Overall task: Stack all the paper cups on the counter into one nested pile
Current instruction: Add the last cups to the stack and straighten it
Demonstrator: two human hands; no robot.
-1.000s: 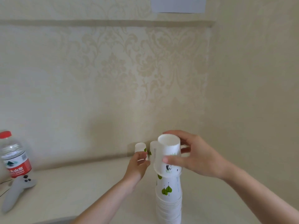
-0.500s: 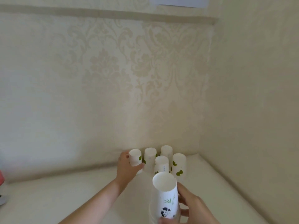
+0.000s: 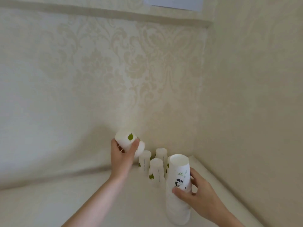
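Fingers of our right hand (image 3: 199,196) grip the nested pile (image 3: 178,190) on the table (image 3: 49,203); behind it, our left hand (image 3: 122,154) holds a tilted leaf cup (image 3: 127,141) aloft.

White cup (image 3: 129,143) green leaf; stack (image 3: 179,185) panda print.

Cream counter (image 3: 49,205): nested stack (image 3: 178,208), upturned cups (image 3: 156,172).
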